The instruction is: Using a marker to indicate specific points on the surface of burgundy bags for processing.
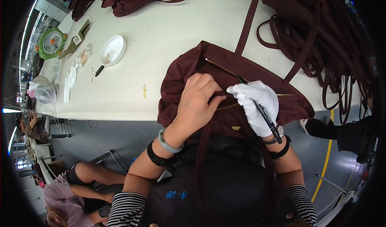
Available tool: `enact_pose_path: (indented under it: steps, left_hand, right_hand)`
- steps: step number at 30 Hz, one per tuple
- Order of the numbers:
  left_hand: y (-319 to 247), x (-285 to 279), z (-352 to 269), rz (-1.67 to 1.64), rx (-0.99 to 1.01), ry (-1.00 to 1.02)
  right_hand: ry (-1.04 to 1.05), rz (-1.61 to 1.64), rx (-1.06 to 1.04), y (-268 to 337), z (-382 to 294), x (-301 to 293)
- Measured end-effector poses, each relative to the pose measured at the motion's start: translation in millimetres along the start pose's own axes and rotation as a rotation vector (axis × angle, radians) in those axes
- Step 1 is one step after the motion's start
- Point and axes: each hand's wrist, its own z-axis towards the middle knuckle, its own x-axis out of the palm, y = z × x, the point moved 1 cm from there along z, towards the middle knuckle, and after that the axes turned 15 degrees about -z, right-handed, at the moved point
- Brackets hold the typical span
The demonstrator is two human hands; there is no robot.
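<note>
A burgundy fabric bag (188, 58) lies at the table's front edge, its brass-toothed zipper (220, 66) undone. My bare left hand (197, 101) pinches a dark fold of the bag between thumb and fingers, beside the opening. Wearing a white glove, my right hand (259, 101) grips a black marker pen (266, 116) that slants through it. The gloved fingertips come close to my left fingertips over the opening; whether they also hold the fabric I cannot tell. A small gold-coloured plate (236, 128) is on the bag's near side. One strap (248, 18) stretches across the table.
More burgundy bags (135, 0) lie at the back, and a strapped heap (301, 24) stands right. A white dish (113, 50), black marker (99, 71), green fan (52, 43) and white fan (43, 93) are left. A seated person (66, 196) is lower left; another person's leg (322, 130) is right.
</note>
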Motion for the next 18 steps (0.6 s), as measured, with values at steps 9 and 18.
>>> enact_pose_path:
  steps: [9,18]
  left_hand:
    - [2.6,-0.8,-1.3,0.006,0.024,-0.016]
    - [2.1,2.6,4.2,0.004,0.049,0.005]
  right_hand:
    - [0.225,-0.108,-0.226,1.4,4.9,1.0]
    - [0.076,-0.044,-0.213,-2.4,0.7,-2.4]
